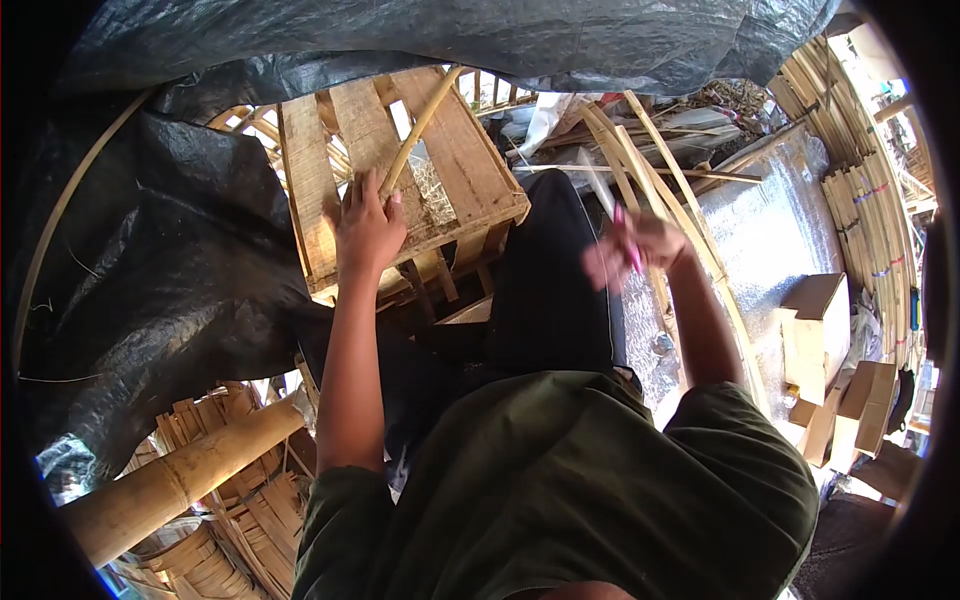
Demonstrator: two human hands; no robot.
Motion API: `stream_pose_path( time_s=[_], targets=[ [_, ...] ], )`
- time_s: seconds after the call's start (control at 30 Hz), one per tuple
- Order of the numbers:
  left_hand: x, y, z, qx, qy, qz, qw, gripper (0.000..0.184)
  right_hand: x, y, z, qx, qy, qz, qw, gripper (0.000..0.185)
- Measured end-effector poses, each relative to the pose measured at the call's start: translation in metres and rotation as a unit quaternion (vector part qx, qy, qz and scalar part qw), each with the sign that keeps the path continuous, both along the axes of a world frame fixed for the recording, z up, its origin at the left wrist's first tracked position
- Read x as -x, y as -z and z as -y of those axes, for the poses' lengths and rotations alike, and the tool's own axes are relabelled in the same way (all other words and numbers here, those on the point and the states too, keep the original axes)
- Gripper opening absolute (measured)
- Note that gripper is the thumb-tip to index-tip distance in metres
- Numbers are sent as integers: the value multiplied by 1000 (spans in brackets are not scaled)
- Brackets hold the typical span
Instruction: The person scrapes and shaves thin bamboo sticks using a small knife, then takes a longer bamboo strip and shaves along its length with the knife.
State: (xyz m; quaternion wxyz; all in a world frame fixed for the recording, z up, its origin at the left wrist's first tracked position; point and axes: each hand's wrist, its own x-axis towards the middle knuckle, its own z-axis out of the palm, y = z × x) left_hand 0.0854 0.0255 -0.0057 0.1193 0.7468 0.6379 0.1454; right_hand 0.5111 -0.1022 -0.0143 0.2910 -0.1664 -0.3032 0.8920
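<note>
My left hand (pixel 371 228) rests at the slatted wooden crate (pixel 463 160), its fingers closed on the lower end of a bamboo strip (pixel 425 120). The strip slants up and right across the slats to the black plastic sheet. To the right of my dark-trousered knee, my right hand (pixel 640 248) is raised and slightly blurred. It grips a knife (pixel 605 187) by its pink handle, the pale blade pointing up and left, apart from the strip. Long split bamboo strips (pixel 690 215) lie behind and below that hand.
Black plastic sheeting (pixel 190 210) hangs at the left and overhead. A thick bamboo pole (pixel 185 480) lies lower left near woven bamboo pieces (pixel 250 530). On the right are a silvery sheet (pixel 765 220), cardboard boxes (pixel 820 335) and bundled bamboo sticks (pixel 865 230).
</note>
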Motion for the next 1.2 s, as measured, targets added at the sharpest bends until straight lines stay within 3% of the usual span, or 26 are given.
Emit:
stream_pose_path(
  time_s=[0.03,0.1,0.13,0.17,0.23,0.27,0.3,0.33,0.4,0.43,0.5,0.7,0.8,0.97,1.03,1.1,1.17,1.2],
  targets=[
    [0,0,2,2,0,-1,1000,55,9,-16,17,50,-71,53,995,45],
    [-2,-5,0,-28,-30,26,999,55,18,14,11,-25,-27,176,984,49],
    [-3,-2,2,-111,-23,26,993,47,11,31,2,46,110,157,980,47],
    [0,3,2,-113,-27,25,993,47,9,65,-7,-4,343,178,922,52],
    [7,5,2,-130,28,61,989,33,-5,48,-20,-26,290,297,909,50],
    [5,4,5,-173,25,91,980,25,-3,36,-25,-34,289,292,911,50],
    [2,-5,9,-180,24,87,980,25,10,6,-23,-38,169,210,962,48],
    [0,-18,15,-142,0,-4,990,23,23,-10,-20,-43,46,125,990,47],
    [0,-38,26,-127,-56,-140,980,18,40,-7,-22,-146,32,222,964,42],
    [2,-50,31,-134,-58,-141,979,18,49,-11,-26,-194,26,294,936,43],
    [12,-77,42,-45,-150,-74,985,15,61,-5,-33,-177,48,333,925,39],
    [79,-157,91,-148,-26,-121,981,13,85,-8,-39,-149,232,355,893,32],
    [107,-187,110,-111,-54,-113,986,16,106,-34,-45,-165,234,424,859,33],
    [146,-228,152,-51,-100,-78,991,20,143,-30,-62,-212,341,350,846,38],
    [163,-241,170,-17,-108,-94,990,21,154,-34,-66,-292,390,356,798,32],
    [169,-256,191,-24,-96,-75,992,19,156,-36,-69,-309,400,358,786,25],
    [179,-264,212,-38,-129,-45,990,16,156,-40,-72,-393,366,495,683,24],
    [189,-271,222,-19,-129,-41,991,18,160,-47,-69,-394,366,494,683,24]
  ],
)
